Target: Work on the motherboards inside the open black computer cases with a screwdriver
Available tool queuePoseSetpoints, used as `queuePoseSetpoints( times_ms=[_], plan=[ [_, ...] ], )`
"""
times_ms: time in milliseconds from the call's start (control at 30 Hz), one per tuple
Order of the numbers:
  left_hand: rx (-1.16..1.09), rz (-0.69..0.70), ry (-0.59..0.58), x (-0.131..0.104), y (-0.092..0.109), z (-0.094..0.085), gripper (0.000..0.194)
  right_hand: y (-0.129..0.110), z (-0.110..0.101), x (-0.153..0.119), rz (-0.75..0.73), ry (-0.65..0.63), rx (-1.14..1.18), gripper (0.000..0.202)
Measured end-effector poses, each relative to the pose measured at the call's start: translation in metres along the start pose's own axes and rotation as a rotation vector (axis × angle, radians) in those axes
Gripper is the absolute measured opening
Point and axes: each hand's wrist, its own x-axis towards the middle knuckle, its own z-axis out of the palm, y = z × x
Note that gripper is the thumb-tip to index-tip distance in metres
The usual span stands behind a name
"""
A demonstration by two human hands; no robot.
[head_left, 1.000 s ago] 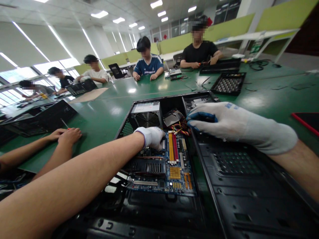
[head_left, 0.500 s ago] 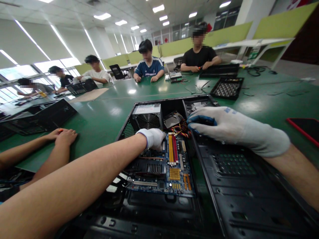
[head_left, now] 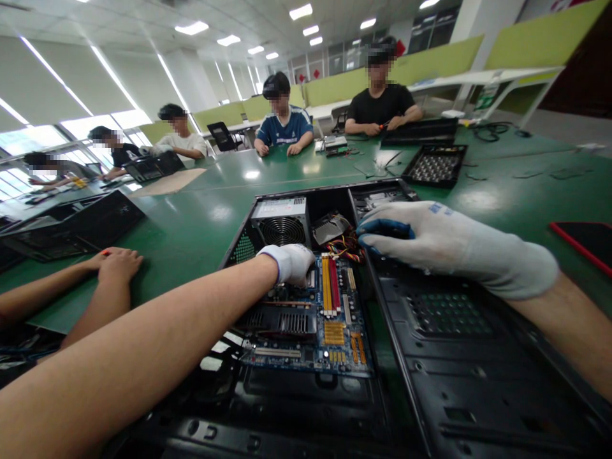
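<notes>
An open black computer case (head_left: 306,408) lies before me with a blue motherboard (head_left: 306,360) inside. At the board's upper left is my left hand (head_left: 292,262), in a white glove, fingers curled down; what they hold, if anything, is hidden. My right hand (head_left: 406,231), in a white glove with blue palm, grips the case's middle edge near the top, thumb and fingers closing around it. Behind my left hand sits the power supply (head_left: 282,220) with its round fan. Red, yellow and black cables (head_left: 348,247) bunch between my hands.
A red-edged black object (head_left: 586,245) lies at the right. Beyond the case is a black tray (head_left: 435,167). Another case (head_left: 76,223) stands at the left, near a co-worker's bare hands (head_left: 117,262). Several people sit around the green table (head_left: 191,217).
The whole view has shifted slightly. Both my hands keep nearly the same places on the board and the case edge.
</notes>
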Motion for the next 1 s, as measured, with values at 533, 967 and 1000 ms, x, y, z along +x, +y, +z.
queuePoseSetpoints(
  times_ms=[533,967,1000],
  plan=[
    [-0.027,0.001,0.005,0.0034,-0.0007,0.0035,0.05,-0.0042,-0.0012,0.0,0.03,-0.005,0.015,0.043],
    [-0.046,0.019,-0.03,-0.001,0.0032,0.0006,0.051,-0.0002,0.0005,0.0005,0.02,0.007,-0.004,0.045],
    [-0.047,0.018,-0.032,-0.0011,0.0035,0.0009,0.05,-0.0003,0.0004,0.0004,0.02,0.007,-0.001,0.045]
  ],
)
